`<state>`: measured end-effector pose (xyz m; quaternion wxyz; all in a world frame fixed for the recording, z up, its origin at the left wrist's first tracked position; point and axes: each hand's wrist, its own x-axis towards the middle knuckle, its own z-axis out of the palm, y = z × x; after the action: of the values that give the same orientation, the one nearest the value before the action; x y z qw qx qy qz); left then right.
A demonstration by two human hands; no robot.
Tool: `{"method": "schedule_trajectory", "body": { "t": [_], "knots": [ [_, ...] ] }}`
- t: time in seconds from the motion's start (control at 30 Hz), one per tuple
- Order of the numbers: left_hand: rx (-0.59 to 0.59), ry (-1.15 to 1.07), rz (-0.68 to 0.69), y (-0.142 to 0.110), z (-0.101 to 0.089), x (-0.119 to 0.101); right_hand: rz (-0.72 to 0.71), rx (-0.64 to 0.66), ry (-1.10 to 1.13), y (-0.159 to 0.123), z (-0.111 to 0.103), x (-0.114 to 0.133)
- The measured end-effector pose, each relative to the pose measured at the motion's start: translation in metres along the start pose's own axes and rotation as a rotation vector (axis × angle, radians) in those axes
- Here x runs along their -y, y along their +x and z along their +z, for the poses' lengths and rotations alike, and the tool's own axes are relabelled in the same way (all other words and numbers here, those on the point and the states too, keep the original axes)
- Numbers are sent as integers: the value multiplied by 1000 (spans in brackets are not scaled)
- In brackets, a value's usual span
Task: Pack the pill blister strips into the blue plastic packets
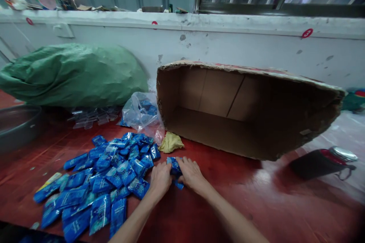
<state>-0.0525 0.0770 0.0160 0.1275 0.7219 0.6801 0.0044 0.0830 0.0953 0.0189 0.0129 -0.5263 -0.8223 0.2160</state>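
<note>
Between my two hands, low over the red table (216, 201), is a blue plastic packet (174, 167), partly covered by the fingers. My left hand (161, 177) closes on its left side, and my right hand (191, 174) grips it from the right. A bit of blue wrapper shows beneath the right fingers; whether it belongs to the same packet I cannot tell. A spread-out heap of similar blue packets (104, 174) lies just left of my left hand. A crumpled yellow cloth (171, 142) sits right behind my hands.
A large cardboard box (205, 121) lies on its side, opening towards me. Behind the heap are a clear bag (139, 115) with blue packets, clear plastic pieces (95, 117) and a green sack (76, 76). A grey basin (18, 125) stands left, a dark flask (316, 163) lies right.
</note>
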Motion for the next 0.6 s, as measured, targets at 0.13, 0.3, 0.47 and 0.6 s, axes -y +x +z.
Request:
{"method": "schedule_trajectory", "body": {
  "t": [0.13,0.3,0.47,0.6],
  "knots": [
    [57,-2,15,10,-6,2,27,49,-5,8,-5,2],
    [94,-7,32,14,-11,4,52,75,13,12,-4,-2],
    [74,-4,38,8,-10,2,34,66,25,10,1,-3],
    [37,2,5,3,-10,-2,-6,27,36,5,7,-1]
  ]
}}
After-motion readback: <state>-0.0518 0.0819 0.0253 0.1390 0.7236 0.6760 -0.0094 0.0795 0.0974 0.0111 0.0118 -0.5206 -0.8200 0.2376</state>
